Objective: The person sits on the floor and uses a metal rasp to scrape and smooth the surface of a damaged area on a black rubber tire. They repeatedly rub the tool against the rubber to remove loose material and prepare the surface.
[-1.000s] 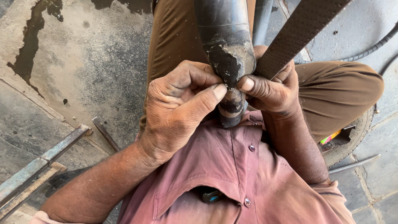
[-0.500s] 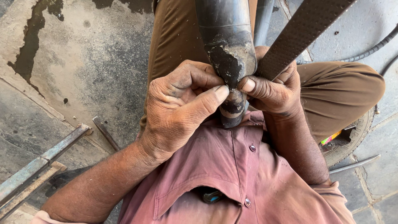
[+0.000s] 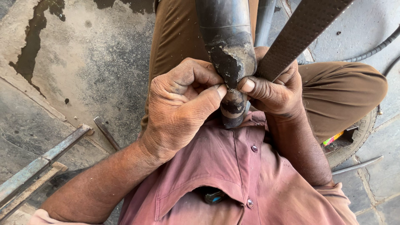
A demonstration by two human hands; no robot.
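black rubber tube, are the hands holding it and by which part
Yes. Both hands pinch the black rubber tube at the rough, scuffed patch near its lower end: left hand from one side, right hand from the other, thumbs pressing the patch.

i see stained concrete floor (image 3: pixel 83 62), a flat metal bar (image 3: pixel 41 160) at lower left, a tyre (image 3: pixel 354 139) beside my right thigh, a thin rod (image 3: pixel 358 165) and a dark hose (image 3: pixel 375 48).

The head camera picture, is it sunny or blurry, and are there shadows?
Head view: bright daylight, both hands, left and right, look sharp on the black rubber tube; soft shadow lies under the metal bars; no glare; the strap looms large, close to the lens.
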